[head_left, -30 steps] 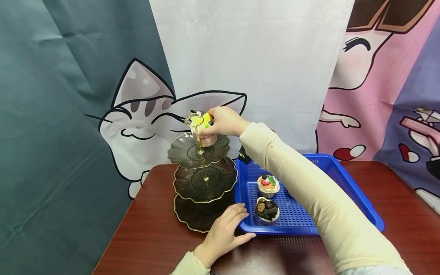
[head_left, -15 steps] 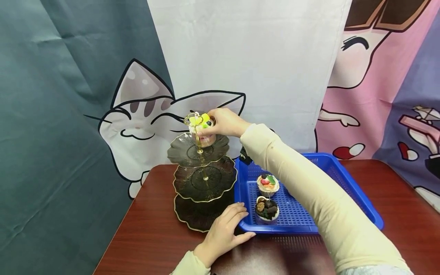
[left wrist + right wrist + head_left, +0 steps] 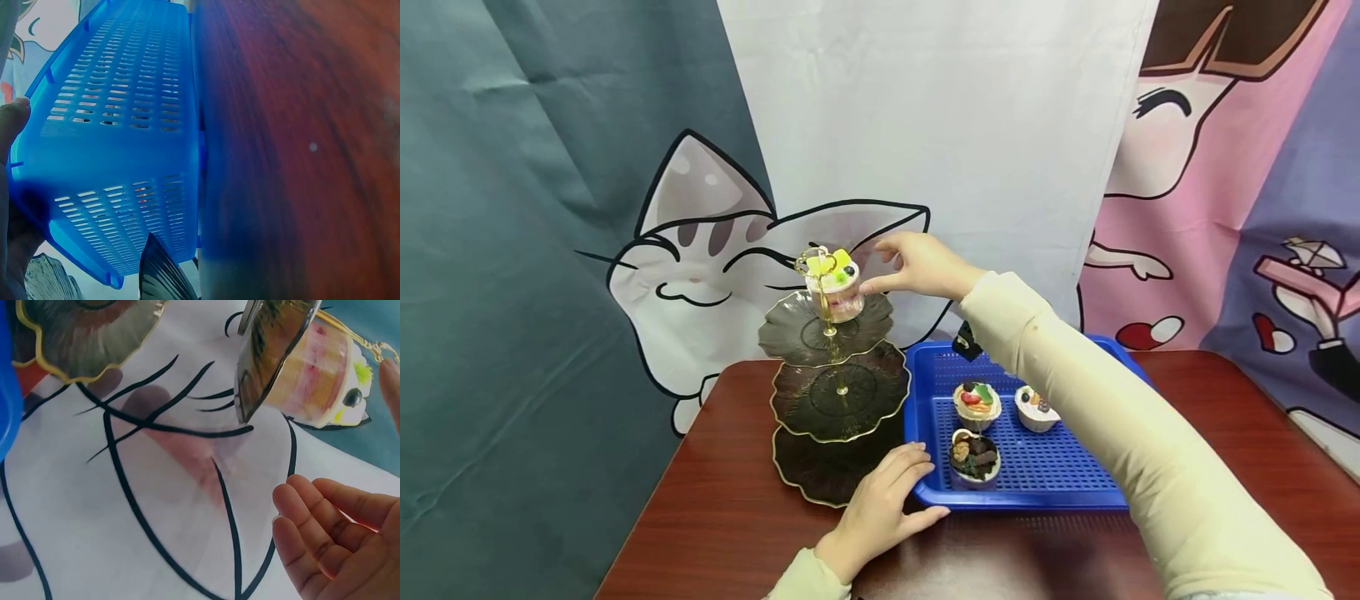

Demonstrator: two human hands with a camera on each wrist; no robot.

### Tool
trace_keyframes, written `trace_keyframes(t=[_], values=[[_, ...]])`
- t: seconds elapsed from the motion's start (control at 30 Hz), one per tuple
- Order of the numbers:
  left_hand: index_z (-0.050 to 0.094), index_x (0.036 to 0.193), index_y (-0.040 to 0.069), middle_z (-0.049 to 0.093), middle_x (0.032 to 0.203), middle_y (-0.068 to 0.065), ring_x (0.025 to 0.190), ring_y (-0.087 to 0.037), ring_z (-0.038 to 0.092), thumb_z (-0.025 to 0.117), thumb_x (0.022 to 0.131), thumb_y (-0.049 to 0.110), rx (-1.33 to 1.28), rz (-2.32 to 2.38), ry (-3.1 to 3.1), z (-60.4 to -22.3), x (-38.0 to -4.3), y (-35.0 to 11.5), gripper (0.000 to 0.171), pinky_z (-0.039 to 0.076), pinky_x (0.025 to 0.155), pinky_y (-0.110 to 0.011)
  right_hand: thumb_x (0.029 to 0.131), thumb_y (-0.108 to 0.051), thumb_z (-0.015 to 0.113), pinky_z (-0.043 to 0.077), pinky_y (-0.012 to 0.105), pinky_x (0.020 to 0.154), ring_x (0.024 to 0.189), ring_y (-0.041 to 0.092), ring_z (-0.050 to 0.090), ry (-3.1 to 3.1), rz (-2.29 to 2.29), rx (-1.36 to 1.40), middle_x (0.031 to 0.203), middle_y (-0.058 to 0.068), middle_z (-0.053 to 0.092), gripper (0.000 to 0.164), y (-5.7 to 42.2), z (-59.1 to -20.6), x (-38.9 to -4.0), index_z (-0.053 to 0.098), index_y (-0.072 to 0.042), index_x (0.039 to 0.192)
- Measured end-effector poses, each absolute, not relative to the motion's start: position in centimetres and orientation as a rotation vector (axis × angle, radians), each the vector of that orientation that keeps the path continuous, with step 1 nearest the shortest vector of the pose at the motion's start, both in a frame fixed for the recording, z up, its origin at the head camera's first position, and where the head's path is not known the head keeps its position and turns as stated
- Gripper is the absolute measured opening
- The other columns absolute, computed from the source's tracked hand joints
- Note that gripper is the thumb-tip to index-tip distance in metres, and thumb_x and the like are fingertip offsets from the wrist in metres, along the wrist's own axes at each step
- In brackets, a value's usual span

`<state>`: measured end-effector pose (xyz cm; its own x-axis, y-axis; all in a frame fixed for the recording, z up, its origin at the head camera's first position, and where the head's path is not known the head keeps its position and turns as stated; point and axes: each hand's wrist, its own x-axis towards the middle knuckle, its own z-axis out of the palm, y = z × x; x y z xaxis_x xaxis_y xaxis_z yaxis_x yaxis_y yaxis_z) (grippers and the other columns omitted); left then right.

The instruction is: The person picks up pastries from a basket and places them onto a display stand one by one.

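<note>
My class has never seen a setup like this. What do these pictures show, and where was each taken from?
There is no machine: the grip is a person's own left hand and right hand, both bare. The wide view comes from a camera worn on the head; the two closer views come from one on each wrist. On the table are a three-tier stand and a blue basket with small cakes in it. The left hand rests on the basket's near left corner. The right hand is beside a fruit cake cup on the stand's top plate and holds nothing.
</note>
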<state>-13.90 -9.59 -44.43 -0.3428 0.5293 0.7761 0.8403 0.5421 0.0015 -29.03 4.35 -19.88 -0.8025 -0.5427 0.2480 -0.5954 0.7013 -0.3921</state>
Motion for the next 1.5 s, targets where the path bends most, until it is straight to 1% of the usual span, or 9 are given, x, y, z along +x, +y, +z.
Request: trace_keyframes(t=[0.13,0.27,0.53,0.77,0.9,1.07,1.27,1.5], values=[[0.066,0.102,0.007,0.066,0.112,-0.004,0.113,-0.018,0.06,0.08,0.074,0.04,-1.103,-0.519,-2.026,-44.4,-14.0,-9.8,0.046,0.05,0.1,-0.026,0.081,-0.045,0.073,0.05,0.041,0.096,0.11,0.028,0.061,-2.783,0.699,0.94,0.127,0.015,0.061,0.072,5.4,-20.0,-28.7,0.051,-0.004,0.136],[0.066,0.102,0.007,0.066,0.112,-0.004,0.113,-0.018,0.061,0.08,0.075,0.04,-1.104,-0.521,-2.022,-44.4,-14.0,-10.0,0.045,0.05,0.1,-0.027,0.082,-0.045,0.072,0.049,0.042,0.097,0.111,0.027,0.06,-2.782,0.679,0.947,0.125,0.015,0.062,0.072,6.4,-20.2,-28.1,0.05,-0.002,0.136],[0.067,0.101,0.006,0.067,0.111,-0.004,0.113,-0.018,0.061,0.079,0.076,0.041,-1.101,-0.516,-2.017,-44.2,-14.1,-10.4,0.044,0.051,0.099,-0.028,0.082,-0.043,0.073,0.05,0.043,0.095,0.109,0.027,0.06,-2.765,0.674,0.947,0.121,0.015,0.064,0.069,7.9,-21.1,-27.1,0.053,-0.001,0.133],[0.067,0.1,0.005,0.066,0.111,-0.005,0.112,-0.019,0.061,0.079,0.076,0.04,-1.103,-0.522,-2.023,-44.0,-14.1,-10.4,0.045,0.052,0.099,-0.028,0.081,-0.043,0.073,0.054,0.041,0.087,0.104,0.026,0.063,-2.754,0.657,0.984,0.117,0.013,0.065,0.063,9.5,-22.4,-25.5,0.058,-0.003,0.128],[0.067,0.101,0.005,0.067,0.111,-0.005,0.112,-0.019,0.061,0.079,0.076,0.041,-1.105,-0.524,-2.026,-43.9,-14.2,-10.4,0.045,0.052,0.099,-0.028,0.081,-0.046,0.073,0.054,0.04,0.089,0.103,0.024,0.063,-2.772,0.661,0.968,0.116,0.01,0.065,0.064,10.6,-23.4,-24.6,0.058,-0.007,0.128],[0.067,0.101,0.005,0.067,0.11,-0.005,0.112,-0.019,0.061,0.079,0.076,0.041,-1.105,-0.52,-2.022,-43.9,-14.2,-10.4,0.045,0.051,0.099,-0.028,0.08,-0.05,0.073,0.054,0.04,0.087,0.102,0.022,0.063,-2.787,0.654,0.934,0.114,0.007,0.066,0.062,11.4,-24.5,-23.5,0.061,-0.009,0.125],[0.067,0.102,0.006,0.067,0.111,-0.004,0.113,-0.018,0.061,0.078,0.077,0.041,-1.102,-0.517,-2.032,-44.0,-14.0,-10.3,0.045,0.051,0.099,-0.028,0.08,-0.051,0.071,0.055,0.043,0.087,0.102,0.024,0.064,-2.796,0.636,0.941,0.115,0.009,0.067,0.064,12.2,-25.7,-22.4,0.061,-0.007,0.125],[0.067,0.104,0.007,0.067,0.109,-0.002,0.115,-0.017,0.06,0.078,0.078,0.042,-1.116,-0.516,-2.045,-44.1,-13.7,-10.1,0.045,0.052,0.099,-0.027,0.079,-0.048,0.073,0.054,0.044,0.088,0.102,0.023,0.064,-2.802,0.632,0.931,0.116,0.009,0.067,0.061,13.1,-27.0,-21.0,0.062,-0.006,0.123]])
